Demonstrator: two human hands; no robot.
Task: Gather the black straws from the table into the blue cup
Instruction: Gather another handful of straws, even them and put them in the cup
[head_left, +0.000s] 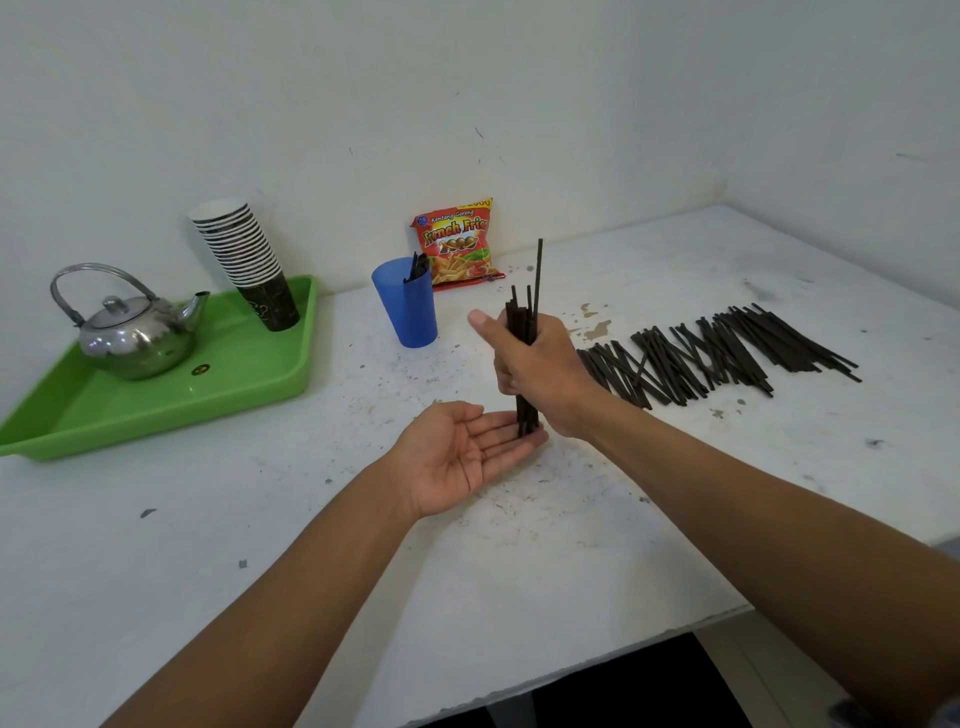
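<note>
At frame centre, a bundle of black straws (523, 332) is held upright, clenched in the right hand (540, 369). Its lower ends rest on the fingers of the left hand (462, 457), flat, palm up. Blue cup (406, 301) upper left of hands; loose straws (727, 353) spread at right.

The right hand (540, 364) hides the middle of its straw bundle (522, 322), and the cup (405, 304) wall hides most of the straws inside it.

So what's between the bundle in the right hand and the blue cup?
Only bare, scuffed table. In the head view nothing stands between the bundle, gripped upright in the right hand, and the blue cup; the snack bag sits behind that gap.
</note>
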